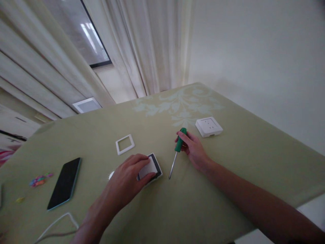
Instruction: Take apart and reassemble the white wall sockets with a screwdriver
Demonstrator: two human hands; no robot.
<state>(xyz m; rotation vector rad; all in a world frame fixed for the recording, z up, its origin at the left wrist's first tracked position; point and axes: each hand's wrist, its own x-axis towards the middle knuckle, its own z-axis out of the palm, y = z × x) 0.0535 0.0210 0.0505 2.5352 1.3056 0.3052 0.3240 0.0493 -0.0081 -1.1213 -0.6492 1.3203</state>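
My left hand (pixel 132 171) grips a small wall socket or switch unit (pixel 152 166) lying on the table, thumb and fingers across its white face. A dark border shows around that face, inside a white box; the rest is under my hand. My right hand (pixel 194 149), to the right of the unit, holds a screwdriver (pixel 179 144) by its green handle. The metal shaft slants down, with the tip close to the table and apart from the unit. Just beyond my left hand lies a loose white cover frame (pixel 118 148).
A complete white wall socket (pixel 209 126) sits beyond my right hand. On the left are a black phone (pixel 64 183), small colourful pieces (pixel 39 180) and a white cable (pixel 54 222). Curtains (pixel 154 44) and a wall (pixel 254 57) border the green-covered table (pixel 228 210).
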